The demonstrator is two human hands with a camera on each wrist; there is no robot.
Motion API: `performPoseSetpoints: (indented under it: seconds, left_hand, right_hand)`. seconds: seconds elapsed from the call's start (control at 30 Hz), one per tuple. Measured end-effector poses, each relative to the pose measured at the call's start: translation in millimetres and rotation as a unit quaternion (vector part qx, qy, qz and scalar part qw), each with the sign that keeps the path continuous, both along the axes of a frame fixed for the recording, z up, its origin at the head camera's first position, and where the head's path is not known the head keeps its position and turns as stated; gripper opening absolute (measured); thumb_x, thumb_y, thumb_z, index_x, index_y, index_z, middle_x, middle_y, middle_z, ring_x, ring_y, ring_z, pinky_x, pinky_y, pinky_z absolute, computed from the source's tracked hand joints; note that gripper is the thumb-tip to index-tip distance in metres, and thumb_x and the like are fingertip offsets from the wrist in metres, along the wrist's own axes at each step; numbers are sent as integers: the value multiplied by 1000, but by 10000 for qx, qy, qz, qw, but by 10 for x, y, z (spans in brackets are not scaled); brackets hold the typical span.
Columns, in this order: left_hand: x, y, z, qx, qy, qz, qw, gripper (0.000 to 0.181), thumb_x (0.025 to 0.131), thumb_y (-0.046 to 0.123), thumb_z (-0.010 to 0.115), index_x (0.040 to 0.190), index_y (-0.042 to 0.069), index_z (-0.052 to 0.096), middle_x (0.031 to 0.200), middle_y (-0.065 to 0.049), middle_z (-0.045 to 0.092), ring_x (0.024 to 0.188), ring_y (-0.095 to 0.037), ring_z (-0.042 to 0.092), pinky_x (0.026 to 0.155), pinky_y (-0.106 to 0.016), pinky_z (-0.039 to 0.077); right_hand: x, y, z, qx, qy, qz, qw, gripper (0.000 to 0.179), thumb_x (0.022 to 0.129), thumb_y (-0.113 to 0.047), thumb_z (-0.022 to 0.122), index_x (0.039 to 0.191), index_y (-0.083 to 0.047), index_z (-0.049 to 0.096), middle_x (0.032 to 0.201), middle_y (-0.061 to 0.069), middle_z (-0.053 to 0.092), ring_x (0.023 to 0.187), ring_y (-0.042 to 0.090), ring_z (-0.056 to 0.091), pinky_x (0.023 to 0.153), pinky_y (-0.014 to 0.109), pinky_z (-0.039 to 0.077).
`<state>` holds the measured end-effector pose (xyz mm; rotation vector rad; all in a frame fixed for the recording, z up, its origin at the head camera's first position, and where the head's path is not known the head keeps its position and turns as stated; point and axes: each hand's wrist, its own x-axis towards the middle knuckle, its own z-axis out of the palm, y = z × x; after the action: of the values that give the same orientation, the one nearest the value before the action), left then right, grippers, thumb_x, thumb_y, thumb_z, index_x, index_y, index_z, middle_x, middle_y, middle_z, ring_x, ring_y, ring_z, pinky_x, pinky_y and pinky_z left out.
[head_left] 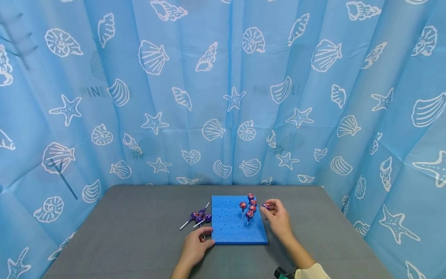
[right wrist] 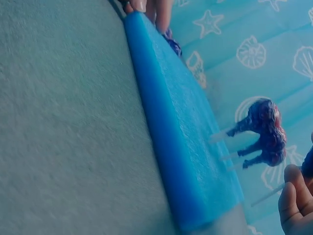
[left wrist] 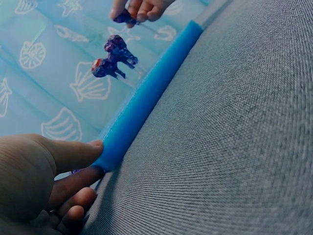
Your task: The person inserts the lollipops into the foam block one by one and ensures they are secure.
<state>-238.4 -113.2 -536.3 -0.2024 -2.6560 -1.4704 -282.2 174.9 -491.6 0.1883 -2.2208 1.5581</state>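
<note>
A blue foam board (head_left: 240, 234) with small holes lies flat on the table. Several lollipops in purple and red wrappers, such as the one at the front (head_left: 249, 214), stand upright in its right part. My left hand (head_left: 194, 247) grips the board's near left corner, thumb (left wrist: 80, 155) and index finger at its edges. Just off the board's right edge, my right hand (head_left: 278, 221) pinches another lollipop (head_left: 266, 206) by its wrapped head. Its white stick (right wrist: 268, 195) slants out below the fingers in the right wrist view.
Left of the board, several loose lollipops (head_left: 200, 217) lie in a small pile, sticks in different directions, close to my left hand. The grey cloth-covered table (head_left: 146, 236) reaches back to a blue curtain (head_left: 223, 97) with white shell prints. A dark band (head_left: 280, 272) circles my right wrist.
</note>
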Motion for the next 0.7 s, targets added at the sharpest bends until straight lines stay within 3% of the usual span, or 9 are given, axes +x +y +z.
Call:
performPoseSetpoints:
  seconds: [0.43,0.7]
  left_hand:
    - [5,-4,0,42,93,10,9999,31,79,14,80,108,13,71,95,3,67,69,-10,47,60,-28,37]
    - [22,-2,-12,98,328,-1,9994,32,77,15,81,107,12,72,94,3,68,67,-6,47,60,-26,38]
  right_hand:
    - [54,-103,-33,-885,-354,514,9941,25,92,-2,64,114,7,55,90,17,62,70,21,63,63,30,52]
    - [79,-136,-101,-950,-369,633,9928,26,94,-3,63,116,8,54,90,18,62,72,20,63,65,32,53]
